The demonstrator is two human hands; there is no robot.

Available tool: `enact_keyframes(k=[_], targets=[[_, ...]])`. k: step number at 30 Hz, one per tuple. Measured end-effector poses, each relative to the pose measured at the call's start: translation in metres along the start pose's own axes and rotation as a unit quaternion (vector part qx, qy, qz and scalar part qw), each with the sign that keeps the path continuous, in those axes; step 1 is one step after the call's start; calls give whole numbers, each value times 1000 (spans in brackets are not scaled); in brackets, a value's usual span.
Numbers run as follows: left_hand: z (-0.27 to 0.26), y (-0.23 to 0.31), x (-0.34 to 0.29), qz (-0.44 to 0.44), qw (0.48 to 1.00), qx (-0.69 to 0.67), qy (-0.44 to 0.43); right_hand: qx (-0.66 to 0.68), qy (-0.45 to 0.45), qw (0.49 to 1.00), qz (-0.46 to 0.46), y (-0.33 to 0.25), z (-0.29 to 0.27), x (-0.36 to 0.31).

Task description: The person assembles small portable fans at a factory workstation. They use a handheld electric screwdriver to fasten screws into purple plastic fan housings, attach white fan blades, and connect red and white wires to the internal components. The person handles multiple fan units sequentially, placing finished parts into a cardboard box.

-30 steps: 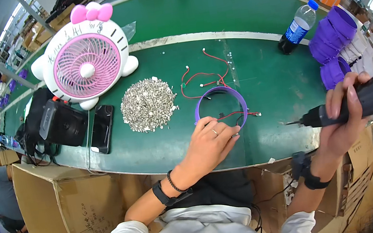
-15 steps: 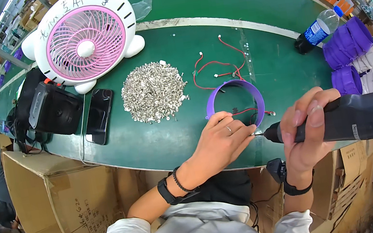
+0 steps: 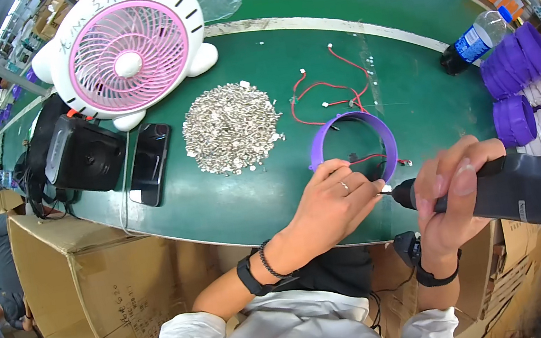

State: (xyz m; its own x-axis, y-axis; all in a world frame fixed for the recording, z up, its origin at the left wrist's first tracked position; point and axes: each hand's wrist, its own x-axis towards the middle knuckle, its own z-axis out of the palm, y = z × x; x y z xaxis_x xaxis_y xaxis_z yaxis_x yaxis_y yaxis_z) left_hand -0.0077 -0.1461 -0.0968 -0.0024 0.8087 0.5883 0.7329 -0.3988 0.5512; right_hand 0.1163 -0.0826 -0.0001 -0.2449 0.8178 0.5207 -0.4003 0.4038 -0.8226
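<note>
My left hand [image 3: 334, 200] is closed on the near rim of a purple plastic ring [image 3: 386, 135] above the green table. A black electric screwdriver [image 3: 521, 187] lies in my right hand [image 3: 455, 190], its fingers wrapped round the body near the front. The screwdriver's thin bit points left and meets the ring's near edge beside my left fingertips. Whether a screw sits at the tip is too small to tell. Red wires [image 3: 370, 157] with small white connectors show inside the ring, and more red wires [image 3: 328, 83] lie just beyond it.
Left of the ring is a heap of small silvery screws [image 3: 231, 129]. Farther left are a phone [image 3: 151, 164], a black speaker-like box [image 3: 88, 154] and a pink-and-white fan [image 3: 129, 64]. At right stand a bottle [image 3: 475, 40] and stacked purple rings [image 3: 514, 66]. An open carton [image 3: 82, 267] stands below the table's left edge.
The whole view has shifted slightly, so things sit a little farther right. The rear of the screwdriver has dipped toward me while its bit stays at the ring's near edge.
</note>
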Motion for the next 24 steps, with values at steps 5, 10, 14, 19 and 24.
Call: enact_keyframes(k=[5,10,14,19,24], targets=[[0,-2,-3,-2,1000,-7,-6,2,11,1000,-4,-1,2,-1],[1,4,-1,-8,999,-38,2,-6,26,1000,-17,-3,2,0],[5,0,-5,-21,998,-59,6,-29,17,999,-34,-11,4,1],[1,0,-3,-37,993,-111,18,-24,32,998,-59,-26,0,3],[-14,11,2,-138,924,-334,128,-24,43,998,-30,-20,4,3]])
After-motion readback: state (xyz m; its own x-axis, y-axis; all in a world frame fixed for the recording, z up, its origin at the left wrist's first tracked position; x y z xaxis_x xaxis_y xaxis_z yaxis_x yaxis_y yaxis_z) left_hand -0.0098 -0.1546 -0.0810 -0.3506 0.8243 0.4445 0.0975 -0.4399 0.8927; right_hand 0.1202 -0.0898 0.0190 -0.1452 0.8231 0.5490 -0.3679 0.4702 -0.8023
